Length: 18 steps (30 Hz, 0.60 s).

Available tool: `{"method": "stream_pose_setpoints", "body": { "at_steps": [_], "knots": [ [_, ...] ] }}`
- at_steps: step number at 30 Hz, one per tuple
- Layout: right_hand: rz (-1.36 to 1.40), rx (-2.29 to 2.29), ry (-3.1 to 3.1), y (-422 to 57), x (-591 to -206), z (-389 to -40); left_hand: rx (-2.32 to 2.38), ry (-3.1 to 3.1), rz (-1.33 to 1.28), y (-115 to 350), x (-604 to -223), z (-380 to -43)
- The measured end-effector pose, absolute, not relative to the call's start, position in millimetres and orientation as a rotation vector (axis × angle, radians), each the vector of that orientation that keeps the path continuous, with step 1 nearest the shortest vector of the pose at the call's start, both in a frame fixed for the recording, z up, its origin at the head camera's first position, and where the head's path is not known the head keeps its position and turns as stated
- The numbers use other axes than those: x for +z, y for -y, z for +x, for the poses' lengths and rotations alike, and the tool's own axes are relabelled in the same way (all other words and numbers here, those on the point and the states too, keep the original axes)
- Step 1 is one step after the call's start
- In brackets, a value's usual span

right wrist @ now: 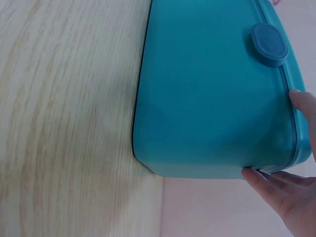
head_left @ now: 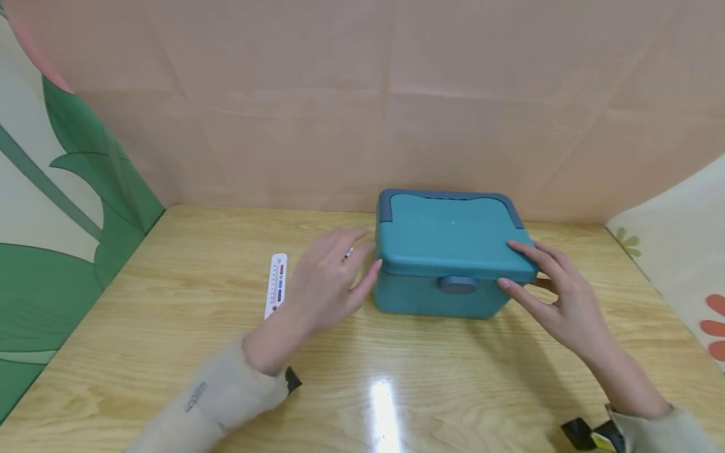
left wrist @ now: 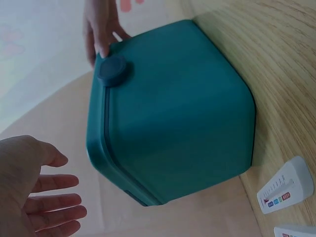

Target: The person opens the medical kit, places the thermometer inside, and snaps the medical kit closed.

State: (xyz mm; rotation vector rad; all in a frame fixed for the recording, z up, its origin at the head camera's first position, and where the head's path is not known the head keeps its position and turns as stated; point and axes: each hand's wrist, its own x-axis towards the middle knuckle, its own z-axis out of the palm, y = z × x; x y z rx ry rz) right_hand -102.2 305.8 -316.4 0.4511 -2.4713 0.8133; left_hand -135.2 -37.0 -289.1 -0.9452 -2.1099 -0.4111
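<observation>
A teal lidded storage box (head_left: 447, 236) with a blue-grey handle and round front latch (head_left: 458, 285) stands on the table, its lid down. My right hand (head_left: 557, 292) grips the lid's front right corner. Its thumb is at the front edge and a finger lies on top; in the right wrist view other fingers (right wrist: 264, 185) reach the side just under the lid rim. Beside the box's left end is my left hand (head_left: 325, 283), holding nothing; the left wrist view shows its fingers (left wrist: 54, 201) extended and apart from the box.
A white thermometer card (head_left: 275, 283) with a printed scale lies left of the box, partly behind my left wrist. Part of a second white card (left wrist: 296, 231) shows in the left wrist view. A pinkish backdrop (head_left: 283, 126) rises behind the wooden table (head_left: 187, 283).
</observation>
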Motion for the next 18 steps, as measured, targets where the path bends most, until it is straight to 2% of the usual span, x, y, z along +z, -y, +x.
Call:
{"method": "stream_pose_setpoints", "body": {
  "at_steps": [18],
  "knots": [
    [0.417,0.89,2.478,-305,-310,-95,-0.141,1.871,-1.082,1,-293,-128]
  ]
}}
